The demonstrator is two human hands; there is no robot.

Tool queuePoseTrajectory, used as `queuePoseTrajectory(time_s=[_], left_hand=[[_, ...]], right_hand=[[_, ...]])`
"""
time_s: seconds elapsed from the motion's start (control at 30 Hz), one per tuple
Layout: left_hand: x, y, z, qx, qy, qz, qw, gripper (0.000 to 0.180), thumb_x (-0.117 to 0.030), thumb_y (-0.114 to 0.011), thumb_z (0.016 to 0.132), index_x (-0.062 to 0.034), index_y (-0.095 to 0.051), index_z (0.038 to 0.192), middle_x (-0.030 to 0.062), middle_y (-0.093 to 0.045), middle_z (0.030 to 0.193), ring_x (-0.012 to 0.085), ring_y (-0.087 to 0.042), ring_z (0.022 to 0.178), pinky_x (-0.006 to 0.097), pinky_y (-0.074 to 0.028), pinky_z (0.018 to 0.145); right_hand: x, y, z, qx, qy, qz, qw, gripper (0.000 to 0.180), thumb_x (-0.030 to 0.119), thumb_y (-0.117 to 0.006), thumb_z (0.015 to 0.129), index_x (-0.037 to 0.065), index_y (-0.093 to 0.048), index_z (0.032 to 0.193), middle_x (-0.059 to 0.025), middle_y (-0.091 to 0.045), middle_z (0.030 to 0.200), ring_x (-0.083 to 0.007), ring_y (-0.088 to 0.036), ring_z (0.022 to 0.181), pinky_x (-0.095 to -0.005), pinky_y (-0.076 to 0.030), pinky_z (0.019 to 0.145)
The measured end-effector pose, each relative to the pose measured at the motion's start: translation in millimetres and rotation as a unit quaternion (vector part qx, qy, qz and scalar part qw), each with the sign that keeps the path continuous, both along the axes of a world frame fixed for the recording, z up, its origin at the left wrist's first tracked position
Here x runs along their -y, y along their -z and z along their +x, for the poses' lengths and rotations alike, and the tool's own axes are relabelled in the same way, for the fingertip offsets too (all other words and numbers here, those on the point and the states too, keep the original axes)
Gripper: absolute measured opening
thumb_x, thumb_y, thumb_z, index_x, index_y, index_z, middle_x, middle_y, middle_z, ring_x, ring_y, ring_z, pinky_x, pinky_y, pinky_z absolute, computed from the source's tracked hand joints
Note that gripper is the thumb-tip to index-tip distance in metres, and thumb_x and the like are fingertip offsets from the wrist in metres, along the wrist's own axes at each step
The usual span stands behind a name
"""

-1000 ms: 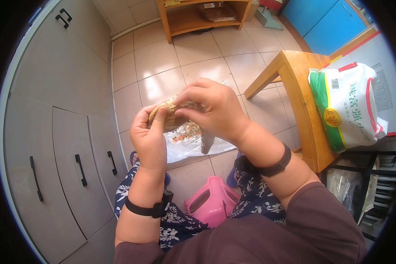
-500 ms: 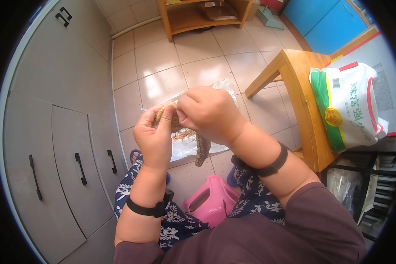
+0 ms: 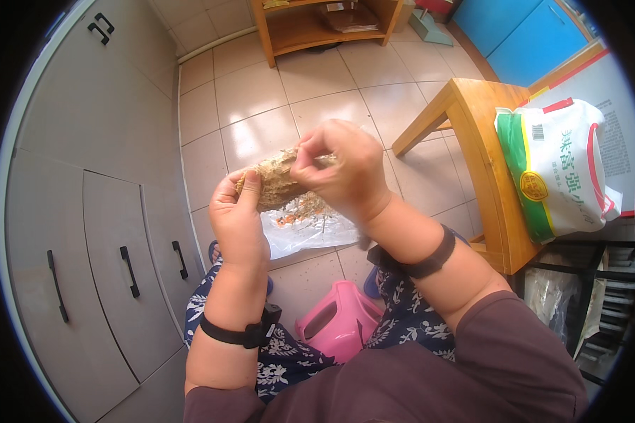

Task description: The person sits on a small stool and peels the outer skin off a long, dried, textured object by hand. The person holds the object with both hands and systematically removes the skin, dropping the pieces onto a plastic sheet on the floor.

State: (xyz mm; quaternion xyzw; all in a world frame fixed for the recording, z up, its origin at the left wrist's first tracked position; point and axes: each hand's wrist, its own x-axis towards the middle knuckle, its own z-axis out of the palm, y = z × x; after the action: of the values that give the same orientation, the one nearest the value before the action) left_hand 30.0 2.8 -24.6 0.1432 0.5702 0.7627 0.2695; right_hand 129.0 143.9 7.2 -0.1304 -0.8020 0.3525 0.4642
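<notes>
— Starting wide: anything shifted around the seat?

— Nothing. Same as a second ago: grey cabinets [image 3: 106,233] on the left, tiled floor [image 3: 254,92] ahead, wooden table [image 3: 473,141] on the right with a white and green sack [image 3: 554,169] leaning on it. Same for the pink stool [image 3: 339,324] between the knees.

— And down on the tiles?

— Clear plastic bag [image 3: 310,229] spread flat right under the hands, dotted with brownish and orange scraps [image 3: 300,211]. Hard to tell whether more have landed since.

— So down to the hands, then.

— Yes. Left hand [image 3: 240,218] wrapped from below around the left end of a rough brown lump [image 3: 275,183], thumb up along its side, gripping much as before. Right hand [image 3: 346,173] covered most of the lump a second ago. Now slid off to the right end, thumb and fingertips pinched tight on a bit of the surface there.

— Meaning?

— More of the lump bared, held up in the air above the bag. Half a second back, showed a dark strip dangling under the right hand. Only a small dark blur near that wrist now, too vague to name. Looks like picking the outer layer off bit by bit, with plenty of rough surface left.
</notes>
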Motion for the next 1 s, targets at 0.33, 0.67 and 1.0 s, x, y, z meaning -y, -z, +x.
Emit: queuePoseTrajectory(time_s=[0.33, 0.67, 1.0], left_hand=[[0.4, -7.3, -2.3, -0.09, -0.03, -0.008, 0.995, 0.015, -0.012, -0.068, 0.103, 0.0012, -0.072, 0.106, 0.0049, -0.075, 0.101, 0.0084, -0.066, 0.089, 0.023, -0.053, 0.084], [1.9, -10.9, -1.4, -0.113, -0.011, -0.027, 0.993, 0.015, -0.013, -0.069, 0.102, 0.0014, -0.072, 0.104, 0.0027, -0.073, 0.096, 0.0072, -0.065, 0.086, 0.022, -0.052, 0.079], [-3.7, -16.4, 4.5, -0.101, 0.003, -0.02, 0.995, 0.014, -0.012, -0.071, 0.1, 0.0001, -0.071, 0.108, 0.003, -0.072, 0.097, 0.0082, -0.065, 0.087, 0.023, -0.054, 0.081]], right_hand=[[-16.5, -12.1, 13.1, 0.11, -0.004, -0.177, 0.978, 0.007, 0.006, -0.077, 0.088, -0.001, -0.074, 0.09, -0.0086, -0.076, 0.087, -0.0139, -0.073, 0.081, -0.0271, -0.057, 0.077], [-16.9, -11.6, 16.1, 0.134, -0.017, 0.014, 0.991, 0.011, 0.009, -0.08, 0.083, 0.003, -0.077, 0.092, -0.0122, -0.075, 0.088, -0.0265, -0.071, 0.08, -0.0326, -0.057, 0.076], [-5.0, -6.5, 8.4, 0.09, -0.099, 0.072, 0.988, 0.013, 0.009, -0.079, 0.079, 0.007, -0.066, 0.081, -0.0089, -0.068, 0.085, -0.0309, -0.066, 0.082, -0.0412, -0.054, 0.074]])
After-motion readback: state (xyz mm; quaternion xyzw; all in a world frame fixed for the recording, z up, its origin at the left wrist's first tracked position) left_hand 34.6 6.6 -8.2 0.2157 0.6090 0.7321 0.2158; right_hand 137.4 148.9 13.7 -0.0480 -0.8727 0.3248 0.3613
